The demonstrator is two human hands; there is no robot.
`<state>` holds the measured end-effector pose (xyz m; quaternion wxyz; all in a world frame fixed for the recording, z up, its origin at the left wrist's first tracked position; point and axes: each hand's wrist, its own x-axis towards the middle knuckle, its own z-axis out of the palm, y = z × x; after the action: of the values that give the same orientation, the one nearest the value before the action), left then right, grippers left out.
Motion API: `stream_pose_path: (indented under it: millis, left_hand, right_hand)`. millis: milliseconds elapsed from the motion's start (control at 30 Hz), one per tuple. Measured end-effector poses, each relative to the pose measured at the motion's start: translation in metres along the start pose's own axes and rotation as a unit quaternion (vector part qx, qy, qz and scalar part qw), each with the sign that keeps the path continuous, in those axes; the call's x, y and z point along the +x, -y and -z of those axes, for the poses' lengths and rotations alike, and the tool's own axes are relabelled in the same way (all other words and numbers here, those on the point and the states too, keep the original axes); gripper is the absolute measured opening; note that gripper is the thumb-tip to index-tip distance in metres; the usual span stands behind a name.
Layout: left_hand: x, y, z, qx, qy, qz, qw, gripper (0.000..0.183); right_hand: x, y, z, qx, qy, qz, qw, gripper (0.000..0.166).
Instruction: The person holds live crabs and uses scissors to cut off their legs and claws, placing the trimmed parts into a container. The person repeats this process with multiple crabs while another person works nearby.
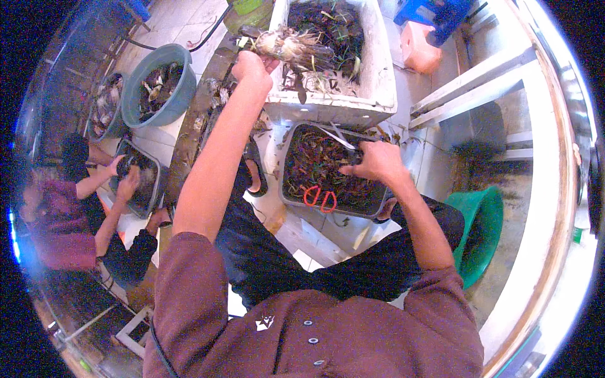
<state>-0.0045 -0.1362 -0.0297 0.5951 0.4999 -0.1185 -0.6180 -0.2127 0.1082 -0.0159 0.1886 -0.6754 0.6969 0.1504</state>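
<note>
My left hand [255, 68] grips a clump of plant with pale fibrous roots [288, 45] over the near left part of a white foam box [385, 92]. Leafy green plants [338, 30] lie inside that box. My right hand [378, 160] holds scissors [338, 136] with their metal blades parted, above a grey plastic tub [282, 179]. Dark brown and reddish plant trimmings [314, 156] fill the tub. Two red loops [320, 198], which look like handles of another pair of scissors, rest at its near side.
A co-worker's hands [125, 182] are over another tub [153, 203] at left. Round basins [186, 90] of plant matter stand beyond. A long wooden plank [186, 141] runs between us. At right are a green basket [487, 227], a peach-coloured container [418, 49] and a white frame [477, 87].
</note>
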Motion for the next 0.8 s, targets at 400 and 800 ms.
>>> stream_pose_path:
  millis: [400,800]
  left_hand:
    - [-0.037,0.0,-0.009,0.055,0.047,-0.029,0.997,0.034]
    - [-0.04,0.003,-0.013,0.068,0.042,-0.079,0.994,0.034]
  right_hand:
    - [-0.002,0.009,0.041,0.306,-0.091,0.053,0.946,0.07]
    - [-0.004,0.01,0.036,0.244,-0.085,0.043,0.965,0.069]
